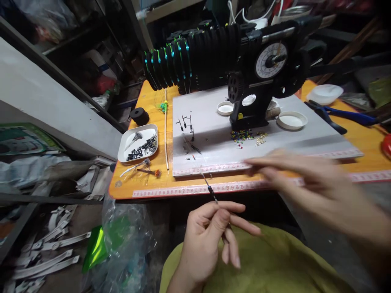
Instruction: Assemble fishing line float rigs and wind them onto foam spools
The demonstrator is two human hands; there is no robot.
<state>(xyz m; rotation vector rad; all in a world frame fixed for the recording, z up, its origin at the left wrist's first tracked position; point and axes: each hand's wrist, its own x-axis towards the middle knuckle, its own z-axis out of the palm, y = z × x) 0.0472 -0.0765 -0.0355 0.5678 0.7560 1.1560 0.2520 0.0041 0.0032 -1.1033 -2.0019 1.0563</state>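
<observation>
Pinches thin black-sleeved piece (211, 193) in fingertips of L hand (204, 240), prob. to keep far end clear; can't tell grip of R hand (317, 189) (blur).

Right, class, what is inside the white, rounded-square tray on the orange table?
The tray holds small black tube-like pieces, tiny silvery bits and a grey tufted bundle. Whatever lies beneath them is covered from view.

- You're in what looks like a small, cluttered workshop
- Upper centre, you have a black apparatus (235, 53) with a dial (271, 60)
- Right: pliers (351, 115)
- Left of centre: a tray (128, 140) of tiny parts (149, 144)
- Upper left: crowded shelves (67, 42)
</observation>
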